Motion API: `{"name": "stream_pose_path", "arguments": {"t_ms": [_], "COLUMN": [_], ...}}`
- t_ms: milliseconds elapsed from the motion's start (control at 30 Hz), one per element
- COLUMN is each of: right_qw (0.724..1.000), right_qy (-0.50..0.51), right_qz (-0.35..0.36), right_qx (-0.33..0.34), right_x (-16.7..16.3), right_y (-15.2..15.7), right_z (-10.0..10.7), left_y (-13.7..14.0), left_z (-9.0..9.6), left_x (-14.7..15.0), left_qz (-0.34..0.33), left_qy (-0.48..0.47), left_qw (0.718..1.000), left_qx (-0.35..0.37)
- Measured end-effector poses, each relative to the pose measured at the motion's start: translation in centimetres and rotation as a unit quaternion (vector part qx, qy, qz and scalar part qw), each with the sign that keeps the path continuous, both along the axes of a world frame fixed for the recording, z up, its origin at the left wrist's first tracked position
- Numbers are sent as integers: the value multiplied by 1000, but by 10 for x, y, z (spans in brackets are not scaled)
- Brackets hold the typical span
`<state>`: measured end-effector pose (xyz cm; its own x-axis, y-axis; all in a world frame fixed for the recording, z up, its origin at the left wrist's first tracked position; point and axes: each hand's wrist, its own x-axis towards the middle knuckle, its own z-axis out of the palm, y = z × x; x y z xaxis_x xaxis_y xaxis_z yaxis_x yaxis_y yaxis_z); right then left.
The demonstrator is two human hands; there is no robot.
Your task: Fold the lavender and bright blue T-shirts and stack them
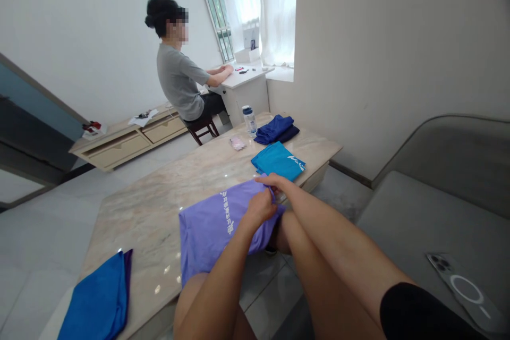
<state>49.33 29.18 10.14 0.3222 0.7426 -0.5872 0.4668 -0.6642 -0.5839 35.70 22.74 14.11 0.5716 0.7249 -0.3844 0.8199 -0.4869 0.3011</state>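
At about eight o'clock in the view, a blue folded cloth point(98, 297) is lying on the near corner of the marble table point(159, 196), with a purple edge peeking out beneath it. Further back at ten o'clock, a low wooden cabinet point(127, 141) is standing against the wall. At eleven o'clock another person point(179, 71) in a grey shirt is sitting on a stool at a white desk point(245, 87), with both hands on the desktop.

At the centre, a purple shirt point(211, 226) with white lettering is lying on the table's near edge and hanging over it. The left hand point(261, 207) is closing on the shirt's right edge, its fingers curled into the fabric. The right hand point(274, 181) is touching the same edge just beyond it, fingers pinching the cloth at the corner.

At one o'clock from the hands, a folded turquoise shirt point(277, 162) is lying just beside the purple one; beyond it a dark blue garment point(275, 129), a water bottle point(249, 119) and a small pink packet point(238, 143) are resting. At four o'clock a phone point(464, 289) is lying on the grey sofa point(418, 212).
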Motion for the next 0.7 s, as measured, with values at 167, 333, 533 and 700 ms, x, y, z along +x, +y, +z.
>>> {"name": "stream_pose_path", "arguments": {"t_ms": [167,333,533,700], "right_qw": [995,982,979,978], "right_qy": [-85,-118,-74,-45], "right_qz": [23,64,104,147], "right_qx": [49,134,159,143], "right_x": [-27,-69,-129,-181], "right_y": [9,18,14,9], "right_z": [6,21,39,43], "left_y": [-7,-10,-20,-30], "left_z": [13,15,-16,-51], "left_x": [-29,-83,-166,-214], "left_qz": [21,103,331,434], "left_qy": [-24,-143,-317,-353], "left_qw": [999,984,889,825], "left_qx": [-2,4,-13,-79]}}
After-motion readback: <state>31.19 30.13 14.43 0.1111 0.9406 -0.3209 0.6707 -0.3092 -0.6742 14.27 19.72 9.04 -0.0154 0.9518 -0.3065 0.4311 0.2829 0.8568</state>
